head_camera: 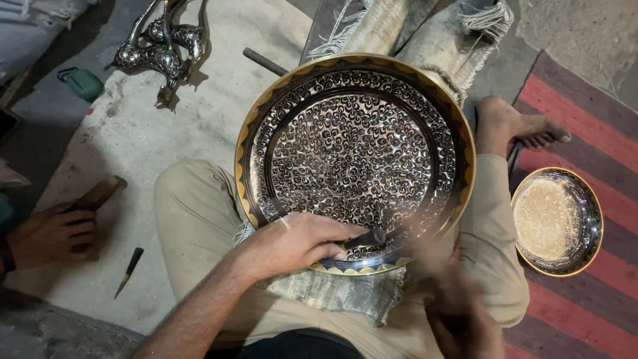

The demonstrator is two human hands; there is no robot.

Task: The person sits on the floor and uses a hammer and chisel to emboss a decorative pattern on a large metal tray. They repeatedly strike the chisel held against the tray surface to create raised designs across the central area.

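Observation:
A large round metal tray (355,153), with dense black-and-silver engraving and a gold rim, rests tilted on my lap over a striped cloth (332,292). My left hand (292,246) is closed on a short dark chisel (367,238), whose tip meets the tray's near rim. My right hand (458,309) hovers low to the right of the tray, close to the chisel. It is smeared by motion blur, so what it holds is not clear.
A smaller round metal bowl (557,221) lies on the red striped rug (585,126) to the right. Shiny metal animal figures (163,46) stand far left. Another person's hand (50,234) grips a wooden piece (100,193); a small pointed tool (128,271) lies on the floor nearby.

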